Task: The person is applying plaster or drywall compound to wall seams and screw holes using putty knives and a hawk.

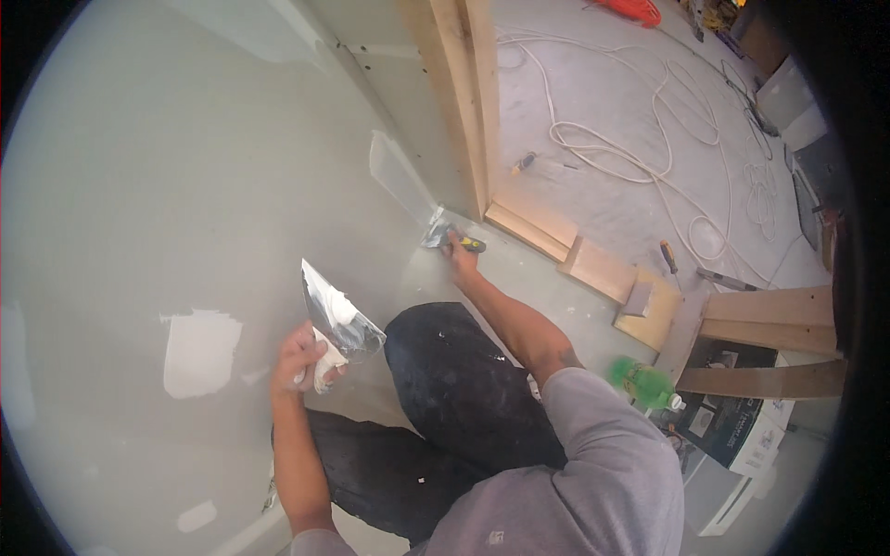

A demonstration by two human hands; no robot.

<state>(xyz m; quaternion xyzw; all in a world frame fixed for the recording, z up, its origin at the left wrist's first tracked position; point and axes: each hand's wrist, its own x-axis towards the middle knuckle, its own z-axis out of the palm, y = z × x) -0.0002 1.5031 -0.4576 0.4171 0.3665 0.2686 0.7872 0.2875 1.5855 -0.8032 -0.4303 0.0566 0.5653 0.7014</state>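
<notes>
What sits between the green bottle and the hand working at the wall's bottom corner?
Bare grey floor; only the person's own forearm crosses it, seen from the head view.

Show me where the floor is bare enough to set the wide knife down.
Bare floor lies between the right hand and the wood offcuts. Beyond the stud, looped white cable crowds it. By the green bottle and box, it is tight.

- Wide taping knife (338, 320), blade smeared with white compound, tilted upward, held near the knee.
- Small putty knife (443, 235), yellow-black handle, pressed into wall's base corner.
</notes>
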